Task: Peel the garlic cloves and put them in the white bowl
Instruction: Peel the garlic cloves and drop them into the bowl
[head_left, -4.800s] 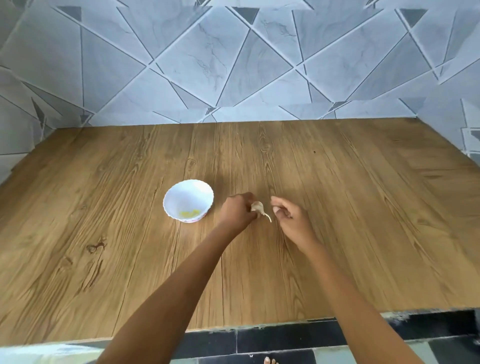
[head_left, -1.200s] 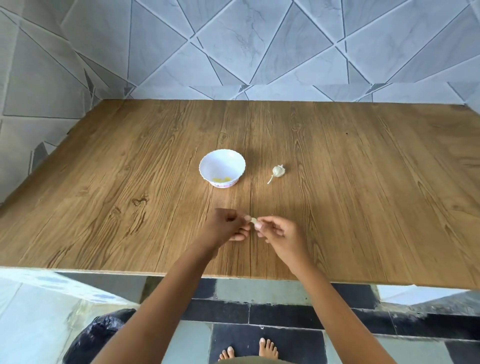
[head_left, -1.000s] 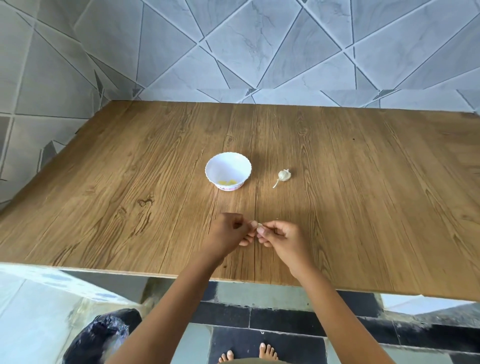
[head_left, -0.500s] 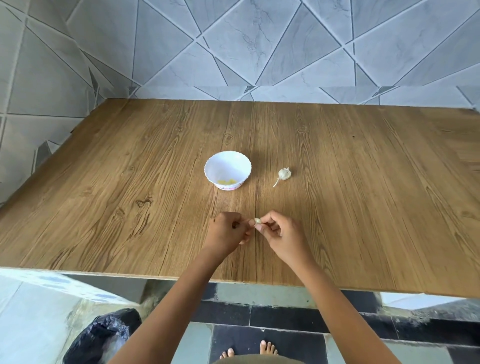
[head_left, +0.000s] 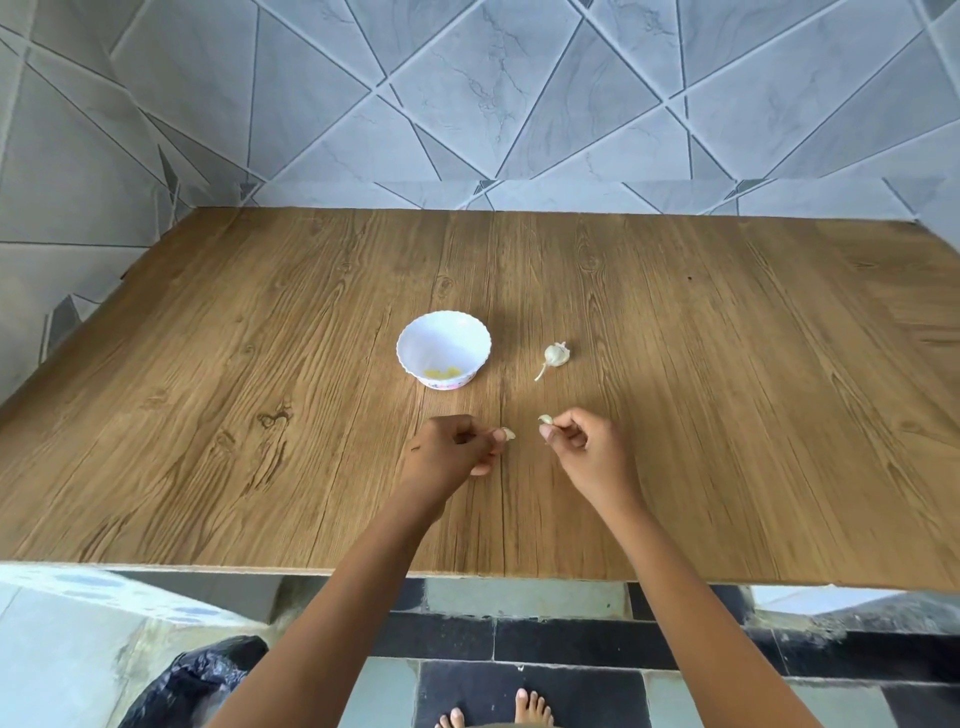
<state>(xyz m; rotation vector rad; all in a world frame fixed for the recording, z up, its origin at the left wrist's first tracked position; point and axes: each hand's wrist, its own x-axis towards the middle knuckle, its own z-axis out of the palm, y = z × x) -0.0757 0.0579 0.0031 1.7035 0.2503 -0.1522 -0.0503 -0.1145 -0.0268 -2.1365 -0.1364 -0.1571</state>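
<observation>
Slippage is threatening: left hand (head_left: 449, 452) and right hand (head_left: 589, 452), held apart over the table (head_left: 260, 415) short of the bowl (head_left: 415, 332), are pinching tiny left piece (head_left: 509, 434) and right piece (head_left: 545, 419), clove or skin being indistinguishable, so either may be dropping outside it, bulb (head_left: 557, 356) lying beside the bowl.

Left hand (head_left: 451, 451), right hand (head_left: 584, 448), apart, seemingly pinching
</observation>
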